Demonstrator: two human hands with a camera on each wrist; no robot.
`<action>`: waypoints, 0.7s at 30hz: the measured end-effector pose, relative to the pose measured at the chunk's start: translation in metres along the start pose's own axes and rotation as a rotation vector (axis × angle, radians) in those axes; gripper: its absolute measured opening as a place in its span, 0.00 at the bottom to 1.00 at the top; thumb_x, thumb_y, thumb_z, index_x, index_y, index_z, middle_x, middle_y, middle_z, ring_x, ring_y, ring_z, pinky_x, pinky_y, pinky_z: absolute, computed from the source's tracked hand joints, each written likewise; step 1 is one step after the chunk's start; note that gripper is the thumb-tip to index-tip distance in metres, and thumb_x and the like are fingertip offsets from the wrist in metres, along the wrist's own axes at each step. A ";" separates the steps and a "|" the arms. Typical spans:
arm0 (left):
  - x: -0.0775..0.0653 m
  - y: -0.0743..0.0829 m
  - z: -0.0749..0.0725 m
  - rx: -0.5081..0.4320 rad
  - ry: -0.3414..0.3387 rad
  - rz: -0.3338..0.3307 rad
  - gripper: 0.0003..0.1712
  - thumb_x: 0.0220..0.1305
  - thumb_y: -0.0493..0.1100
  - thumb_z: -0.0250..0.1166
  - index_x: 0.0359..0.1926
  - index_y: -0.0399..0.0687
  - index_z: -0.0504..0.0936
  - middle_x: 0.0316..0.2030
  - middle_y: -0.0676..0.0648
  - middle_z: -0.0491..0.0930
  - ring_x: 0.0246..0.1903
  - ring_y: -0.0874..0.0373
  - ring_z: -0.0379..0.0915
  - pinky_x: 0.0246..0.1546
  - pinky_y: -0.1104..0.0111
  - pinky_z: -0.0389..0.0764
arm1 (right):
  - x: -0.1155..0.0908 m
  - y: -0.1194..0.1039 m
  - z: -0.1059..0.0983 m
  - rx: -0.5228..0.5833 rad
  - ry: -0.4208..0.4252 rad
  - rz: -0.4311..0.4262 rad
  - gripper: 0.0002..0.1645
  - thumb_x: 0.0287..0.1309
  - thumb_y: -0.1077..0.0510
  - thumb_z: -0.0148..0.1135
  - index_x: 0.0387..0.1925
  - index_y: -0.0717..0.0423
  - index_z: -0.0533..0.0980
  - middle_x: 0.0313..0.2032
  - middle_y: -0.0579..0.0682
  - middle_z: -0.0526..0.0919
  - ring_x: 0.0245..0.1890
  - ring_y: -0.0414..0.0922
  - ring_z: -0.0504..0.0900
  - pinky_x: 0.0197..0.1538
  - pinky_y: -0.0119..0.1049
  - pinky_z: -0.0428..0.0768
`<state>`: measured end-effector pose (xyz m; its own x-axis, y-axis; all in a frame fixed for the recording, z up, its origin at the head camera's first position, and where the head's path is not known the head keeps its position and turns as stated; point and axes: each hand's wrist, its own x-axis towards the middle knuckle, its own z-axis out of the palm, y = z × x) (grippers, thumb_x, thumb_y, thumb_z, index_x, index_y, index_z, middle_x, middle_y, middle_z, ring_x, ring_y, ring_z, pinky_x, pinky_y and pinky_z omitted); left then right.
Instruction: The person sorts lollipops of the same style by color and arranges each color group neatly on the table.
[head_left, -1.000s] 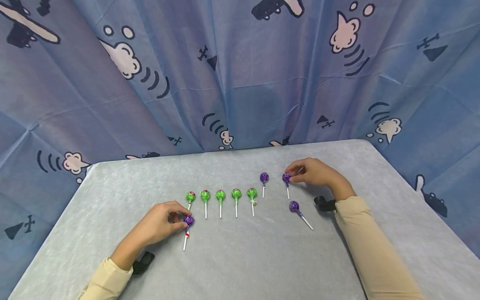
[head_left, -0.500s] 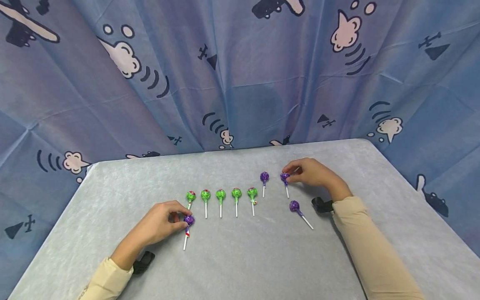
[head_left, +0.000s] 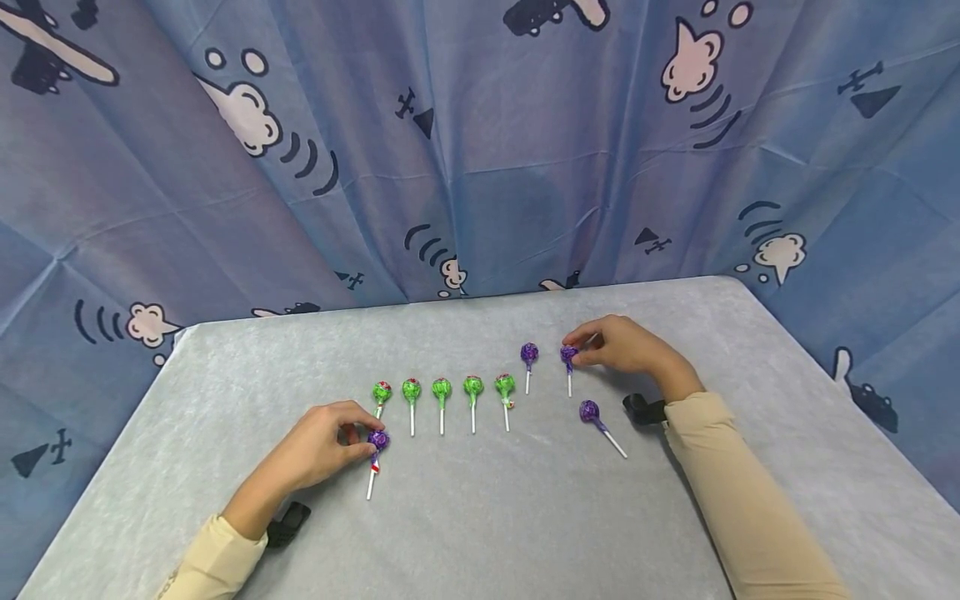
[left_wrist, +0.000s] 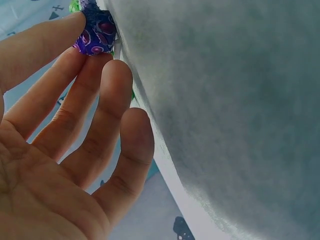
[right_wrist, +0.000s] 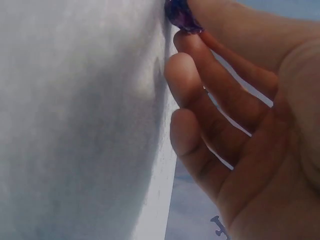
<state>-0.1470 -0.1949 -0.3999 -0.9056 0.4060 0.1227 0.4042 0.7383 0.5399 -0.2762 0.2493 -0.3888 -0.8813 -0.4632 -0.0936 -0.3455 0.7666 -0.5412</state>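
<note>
My left hand (head_left: 330, 443) pinches the head of a purple lollipop (head_left: 377, 440) between thumb and fingertips, its white stick pointing toward me. That lollipop lies just below the leftmost green lollipop (head_left: 382, 392). In the left wrist view the purple wrapper (left_wrist: 97, 35) shows between thumb and fingers. My right hand (head_left: 622, 343) pinches another purple lollipop (head_left: 567, 355) by its head, stick pointing toward me. The right wrist view shows only part of its wrapper (right_wrist: 182, 17) at the top. Left of it lies a purple lollipop (head_left: 529, 354), and below it a tilted purple one (head_left: 589, 412).
Several green lollipops, among them a middle one (head_left: 442, 389) and the rightmost (head_left: 505, 385), form a row across the table's middle. A pale grey cloth covers the table (head_left: 480, 517). A blue patterned curtain (head_left: 495, 150) hangs behind its far edge.
My right hand has shifted slightly left with its purple lollipop, and the stick has turned to point more straight toward me. The left hand stays in place.
</note>
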 end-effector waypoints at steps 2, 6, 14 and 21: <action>0.000 0.000 0.000 -0.002 0.001 0.000 0.12 0.53 0.37 0.76 0.40 0.51 0.89 0.33 0.56 0.83 0.28 0.71 0.71 0.29 0.74 0.71 | 0.000 0.000 0.000 0.000 0.000 -0.004 0.21 0.61 0.56 0.69 0.55 0.55 0.82 0.54 0.55 0.85 0.50 0.50 0.81 0.52 0.47 0.79; 0.000 0.000 0.000 -0.004 0.004 -0.002 0.12 0.53 0.38 0.76 0.40 0.51 0.89 0.33 0.57 0.83 0.28 0.71 0.71 0.29 0.74 0.71 | 0.001 -0.001 0.001 -0.003 0.002 -0.011 0.21 0.61 0.55 0.68 0.55 0.55 0.82 0.54 0.55 0.85 0.51 0.51 0.82 0.54 0.49 0.78; 0.000 -0.001 0.001 -0.011 0.002 -0.011 0.13 0.52 0.38 0.76 0.40 0.51 0.89 0.33 0.57 0.83 0.28 0.71 0.71 0.29 0.74 0.71 | 0.003 -0.003 0.003 -0.005 0.002 0.002 0.21 0.61 0.55 0.69 0.55 0.55 0.82 0.54 0.55 0.85 0.50 0.49 0.81 0.52 0.46 0.78; 0.001 -0.002 0.001 -0.005 0.004 -0.018 0.12 0.52 0.38 0.77 0.40 0.51 0.89 0.33 0.57 0.83 0.28 0.71 0.71 0.29 0.74 0.71 | 0.003 -0.003 0.003 -0.016 0.003 -0.002 0.21 0.61 0.55 0.69 0.55 0.55 0.82 0.53 0.54 0.85 0.47 0.46 0.81 0.49 0.41 0.77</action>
<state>-0.1481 -0.1953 -0.4020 -0.9132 0.3906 0.1159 0.3870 0.7428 0.5463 -0.2772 0.2442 -0.3904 -0.8815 -0.4636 -0.0896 -0.3526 0.7725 -0.5281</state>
